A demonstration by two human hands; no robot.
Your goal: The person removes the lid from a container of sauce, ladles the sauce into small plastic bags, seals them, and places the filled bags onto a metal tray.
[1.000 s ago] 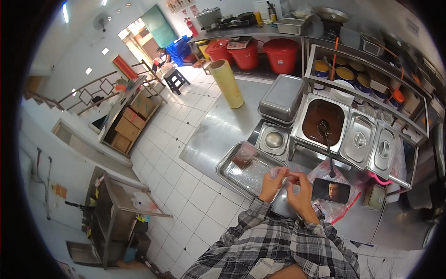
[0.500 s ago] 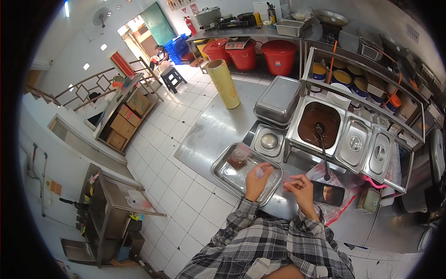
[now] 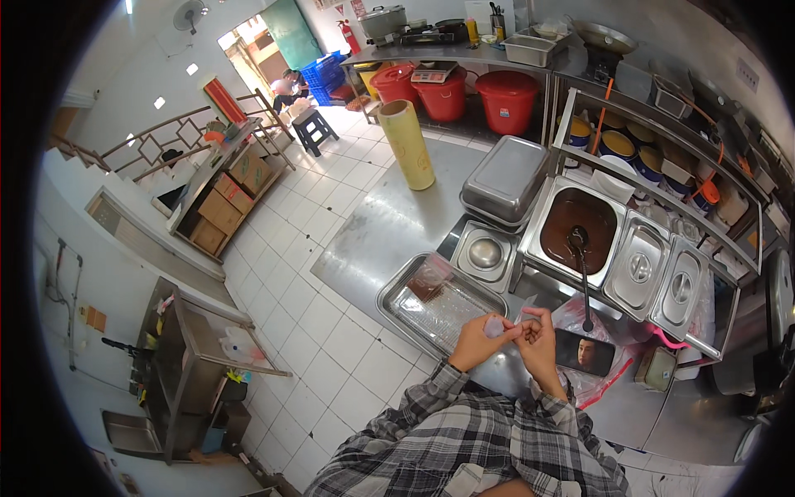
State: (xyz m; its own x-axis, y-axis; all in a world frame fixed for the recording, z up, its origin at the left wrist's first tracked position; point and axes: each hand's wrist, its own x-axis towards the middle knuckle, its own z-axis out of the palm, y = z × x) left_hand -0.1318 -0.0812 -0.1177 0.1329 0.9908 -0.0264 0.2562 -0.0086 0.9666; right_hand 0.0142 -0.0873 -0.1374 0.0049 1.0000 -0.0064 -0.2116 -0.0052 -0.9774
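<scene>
My left hand (image 3: pixel 479 344) is closed on a small clear plastic bag (image 3: pixel 494 325), which bunches up pale at its fingers. Its fingertips meet those of my right hand (image 3: pixel 540 341), pinched together beside more thin clear plastic (image 3: pixel 527 306). Whether both hands grip the same piece of plastic is hard to make out. Both are above the near right edge of a rectangular metal tray (image 3: pixel 386 308). In the tray's far end lies a clear bag of brown sauce (image 3: pixel 431 278). A phone (image 3: pixel 585 353) showing a video lies right of my right hand, on a plastic bag with a red edge (image 3: pixel 607 383).
A square pan of brown sauce (image 3: pixel 577 217) holds a ladle (image 3: pixel 584 282), beside lidded metal pans (image 3: pixel 638 263). Farther back are a small metal pan (image 3: pixel 483 253), a large lidded container (image 3: pixel 505 178) and a yellowish film roll (image 3: pixel 407 145). A person (image 3: pixel 288 87) sits by the doorway.
My left hand has moved right from over the tray, and its fingers now meet my right hand's. The view has shifted slightly.
</scene>
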